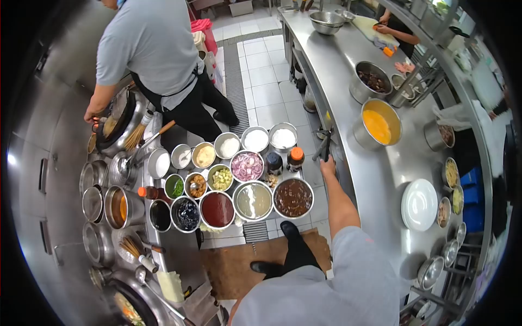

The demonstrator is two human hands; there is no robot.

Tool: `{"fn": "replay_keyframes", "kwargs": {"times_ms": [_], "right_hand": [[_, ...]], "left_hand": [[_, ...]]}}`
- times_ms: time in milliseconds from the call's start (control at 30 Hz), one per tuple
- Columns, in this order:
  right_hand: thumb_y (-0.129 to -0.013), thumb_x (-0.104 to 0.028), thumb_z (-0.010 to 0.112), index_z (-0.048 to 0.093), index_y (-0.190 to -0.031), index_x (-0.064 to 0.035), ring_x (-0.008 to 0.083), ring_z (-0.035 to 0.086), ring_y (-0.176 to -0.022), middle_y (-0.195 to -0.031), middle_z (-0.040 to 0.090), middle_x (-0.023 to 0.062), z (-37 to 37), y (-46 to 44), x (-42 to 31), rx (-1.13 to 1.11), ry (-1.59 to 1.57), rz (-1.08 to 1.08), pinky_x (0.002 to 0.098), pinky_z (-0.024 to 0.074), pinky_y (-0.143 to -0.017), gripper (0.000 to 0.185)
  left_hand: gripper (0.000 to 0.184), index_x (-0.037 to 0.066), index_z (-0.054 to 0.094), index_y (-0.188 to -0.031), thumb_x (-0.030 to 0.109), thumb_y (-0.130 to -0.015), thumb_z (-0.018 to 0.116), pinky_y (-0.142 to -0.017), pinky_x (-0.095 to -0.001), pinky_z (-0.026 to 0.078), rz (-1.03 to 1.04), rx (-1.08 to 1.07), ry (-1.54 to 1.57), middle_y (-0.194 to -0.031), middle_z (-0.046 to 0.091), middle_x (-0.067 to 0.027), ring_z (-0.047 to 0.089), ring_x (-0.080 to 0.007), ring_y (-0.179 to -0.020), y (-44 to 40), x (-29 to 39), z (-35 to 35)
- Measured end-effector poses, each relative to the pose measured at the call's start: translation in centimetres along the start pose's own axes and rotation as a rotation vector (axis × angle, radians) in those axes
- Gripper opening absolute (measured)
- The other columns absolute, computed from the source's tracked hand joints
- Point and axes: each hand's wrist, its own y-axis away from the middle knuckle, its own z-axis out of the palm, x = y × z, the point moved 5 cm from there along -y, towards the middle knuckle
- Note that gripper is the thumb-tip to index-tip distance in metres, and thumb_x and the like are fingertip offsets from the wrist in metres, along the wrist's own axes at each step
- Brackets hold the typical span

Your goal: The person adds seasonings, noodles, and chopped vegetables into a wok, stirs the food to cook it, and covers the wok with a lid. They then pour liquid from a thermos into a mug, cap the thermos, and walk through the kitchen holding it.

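My right hand (328, 165) reaches forward along the front edge of the steel counter (348, 163). Its fingers are closed round a dark, slim, forked tool (324, 145); I cannot make out its exact kind. Left of this hand stand a sauce bottle with an orange cap (295, 157) and a dark-capped bottle (274, 163). Nearest below them is a steel pot of dark brown sauce (293, 197). Beside it are a pot of pale liquid (253, 200) and a pot of red sauce (217, 209). My left hand is out of view.
A co-worker (155, 54) stands at a wok (117, 122) at upper left. Another person's hands (384, 26) work at a cutting board (367, 24). A pot of orange-yellow liquid (377, 126) and stacked white plates (419, 205) sit on the counter. A brown mat (234, 266) lies underfoot.
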Motion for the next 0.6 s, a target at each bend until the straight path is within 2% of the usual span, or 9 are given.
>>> {"fn": "replay_keyframes", "kwargs": {"times_ms": [133,233,300,400,433,500,533,567,600], "right_hand": [[-0.082,-0.021,0.068,0.039,-0.144,-0.0078,0.0388,0.046,-0.129,-0.139,0.045,0.0222,3.0,-5.3,-1.1,-0.005,0.109,-0.119,0.0445,0.0405,-0.107,0.070],[-0.082,-0.021,0.069,0.039,-0.144,-0.0076,0.0391,0.047,-0.128,-0.137,0.048,0.0215,4.7,-8.7,-0.3,-0.020,0.160,-0.031,0.0452,0.0407,-0.107,0.070],[-0.081,-0.019,0.068,0.041,-0.142,-0.0087,0.0401,0.048,-0.127,-0.137,0.050,0.0199,6.6,-12.7,1.9,0.028,-0.037,0.183,0.0466,0.0412,-0.107,0.067],[-0.081,-0.017,0.065,0.043,-0.139,-0.0009,0.0412,0.049,-0.127,-0.137,0.049,0.0248,6.8,-16.1,2.9,0.244,0.040,0.043,0.0463,0.0394,-0.109,0.064],[-0.079,-0.017,0.063,0.047,-0.134,0.0024,0.0414,0.049,-0.126,-0.136,0.051,0.0253,8.4,-19.3,5.4,0.189,0.009,0.061,0.0469,0.0375,-0.109,0.060],[-0.075,-0.019,0.065,0.061,-0.117,-0.0004,0.0443,0.060,-0.108,-0.128,0.059,0.0226,10.9,-22.3,8.2,0.008,-0.287,0.116,0.0477,0.0464,-0.099,0.047],[-0.075,-0.022,0.070,0.065,-0.111,-0.0025,0.0415,0.065,-0.095,-0.114,0.066,0.0165,12.8,-24.4,10.0,0.023,-0.330,0.018,0.0488,0.0552,-0.079,0.041],[-0.087,-0.021,0.067,0.050,-0.129,-0.0167,0.0193,0.054,-0.070,-0.085,0.054,0.0048,13.7,-24.1,10.1,-0.048,-0.455,0.121,0.0386,0.0552,-0.054,0.045],[-0.090,-0.021,0.065,0.049,-0.129,-0.0169,0.0177,0.058,-0.069,-0.089,0.058,0.0048,11.3,-20.5,6.7,-0.088,-0.529,0.212,0.0372,0.0541,-0.054,0.042]], "left_hand": [[0.041,0.012,0.053,-0.137,0.026,-0.098,0.057,-0.072,-0.0285,0.051,0.011,0.064,-0.023,-0.112,0.066,-0.0059,0.063,-0.0139,-0.097,-1.0,3.4,-1.5],[0.039,0.007,0.059,-0.127,0.029,-0.095,0.062,-0.069,-0.0295,0.052,0.053,0.093,-0.062,-0.096,0.069,-0.0069,0.061,-0.0142,-0.078,-1.9,4.9,-2.3],[0.039,0.010,0.059,-0.128,0.030,-0.095,0.062,-0.069,-0.0297,0.052,0.061,0.110,-0.085,-0.100,0.070,-0.0089,0.063,-0.0160,-0.078,-2.3,4.7,-2.6],[0.039,0.009,0.059,-0.128,0.030,-0.095,0.062,-0.074,-0.0314,0.054,-0.032,0.177,-0.110,-0.103,0.070,-0.0106,0.067,-0.0186,-0.083,-1.5,3.0,-3.2],[0.038,0.011,0.058,-0.130,0.029,-0.096,0.061,-0.076,-0.0310,0.053,-0.037,0.146,-0.146,-0.107,0.069,-0.0086,0.065,-0.0167,-0.090,-1.1,2.4,-3.0],[0.038,0.013,0.057,-0.132,0.028,-0.097,0.060,-0.078,-0.0306,0.053,-0.042,0.168,-0.134,-0.111,0.068,-0.0066,0.064,-0.0148,-0.097,-0.4,1.6,-2.4],[0.039,0.012,0.057,-0.131,0.029,-0.097,0.060,-0.080,-0.0311,0.053,-0.051,0.133,-0.158,-0.110,0.068,-0.0080,0.065,-0.0158,-0.097,0.0,1.4,-1.9],[0.040,0.011,0.057,-0.131,0.031,-0.097,0.060,-0.082,-0.0317,0.053,-0.057,0.097,-0.182,-0.109,0.069,-0.0094,0.066,-0.0168,-0.098,0.4,1.3,-1.4],[0.042,0.010,0.058,-0.131,0.035,-0.097,0.061,-0.086,-0.0328,0.052,-0.066,0.104,-0.203,-0.108,0.070,-0.0109,0.067,-0.0195,-0.098,0.7,1.0,-1.2]]}}
